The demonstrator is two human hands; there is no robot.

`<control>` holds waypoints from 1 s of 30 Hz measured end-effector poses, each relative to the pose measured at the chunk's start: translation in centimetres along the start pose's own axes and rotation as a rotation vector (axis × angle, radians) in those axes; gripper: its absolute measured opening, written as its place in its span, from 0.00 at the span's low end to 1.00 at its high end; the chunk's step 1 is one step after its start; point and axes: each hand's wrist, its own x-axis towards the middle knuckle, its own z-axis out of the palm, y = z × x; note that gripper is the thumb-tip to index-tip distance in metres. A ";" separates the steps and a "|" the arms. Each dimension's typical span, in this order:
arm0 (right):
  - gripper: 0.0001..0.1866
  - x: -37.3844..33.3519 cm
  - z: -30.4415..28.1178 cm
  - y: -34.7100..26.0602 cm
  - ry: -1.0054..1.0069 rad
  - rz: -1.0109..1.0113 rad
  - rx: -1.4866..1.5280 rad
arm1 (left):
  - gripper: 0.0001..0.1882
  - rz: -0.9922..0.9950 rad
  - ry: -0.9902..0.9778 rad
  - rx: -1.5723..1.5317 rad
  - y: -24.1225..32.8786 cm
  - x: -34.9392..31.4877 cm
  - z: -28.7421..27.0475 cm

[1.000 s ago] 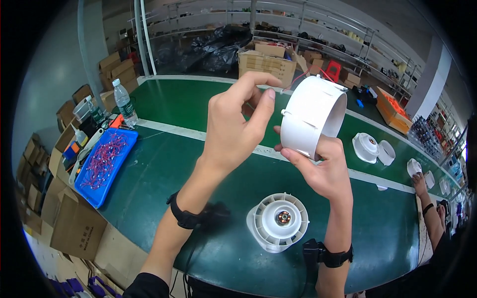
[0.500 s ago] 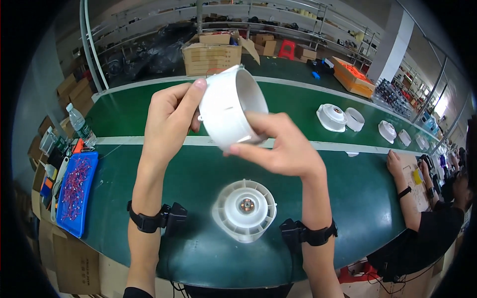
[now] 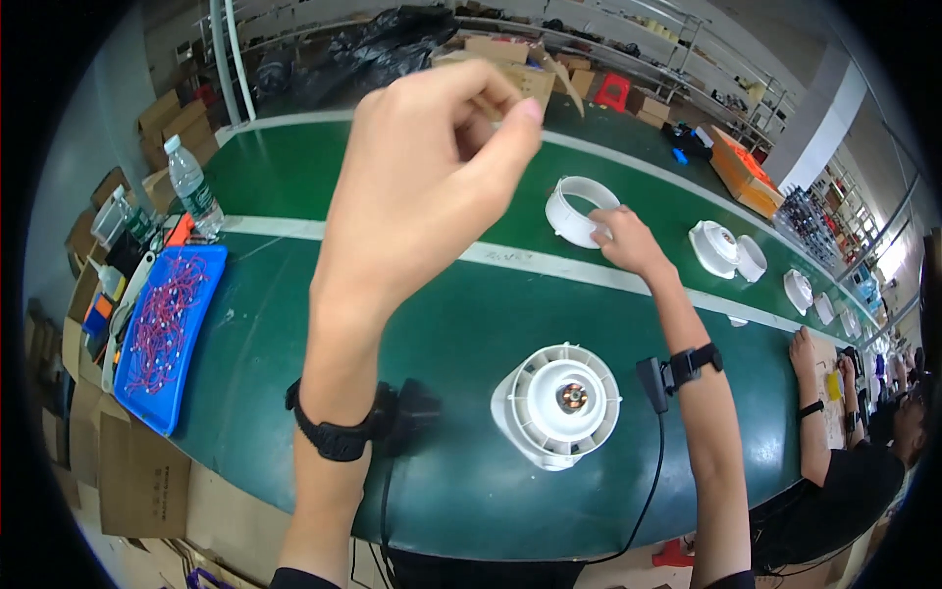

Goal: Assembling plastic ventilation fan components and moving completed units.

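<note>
While I watch through the head view, the right hand (image 3: 633, 247) has its fingers and thumb around the near-right rim of a white ring (image 3: 565, 218), which sits opening-up on the green surface (image 3: 285, 177) just left of that grip. Nearer the body, below the grip, I see a white fan housing (image 3: 535, 404). Raised left of the grip, the left hand (image 3: 417, 191) curls thumb toward forefinger; I cannot tell whether it pinches anything.

- Two of the wearer's: left hand (image 3: 422, 177), eleven o'clock; right hand (image 3: 633, 245), two
- At least three white rings (image 3: 566, 225), two to three o'clock
- At least three white housings (image 3: 551, 414), three to five o'clock
- Two bottles (image 3: 195, 189), ten o'clock
- One blue tray (image 3: 196, 339), nine o'clock
</note>
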 end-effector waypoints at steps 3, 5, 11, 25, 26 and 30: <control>0.23 0.0 2.0 1.4 0.194 -0.148 -0.202 | 0.11 0.105 0.035 0.056 -0.3 0.4 -0.3; 0.28 -0.1 2.3 -1.1 0.254 -0.092 -0.139 | 0.10 0.038 0.020 0.067 0.1 0.2 -0.6; 0.48 -6.7 -5.1 -11.3 -0.255 -0.181 0.426 | 0.10 -0.122 0.015 0.033 2.5 0.8 -2.5; 0.67 -12.8 -7.8 -18.2 -0.539 0.013 0.122 | 0.11 -0.177 0.114 0.164 1.4 1.5 -3.4; 0.66 -11.9 -7.6 -18.1 -0.479 -0.014 0.162 | 0.11 -0.204 0.129 0.200 1.6 1.5 -3.7; 0.66 -5.7 -6.1 -17.0 -0.293 -0.103 0.233 | 0.11 -0.226 0.129 0.232 1.2 1.6 -4.9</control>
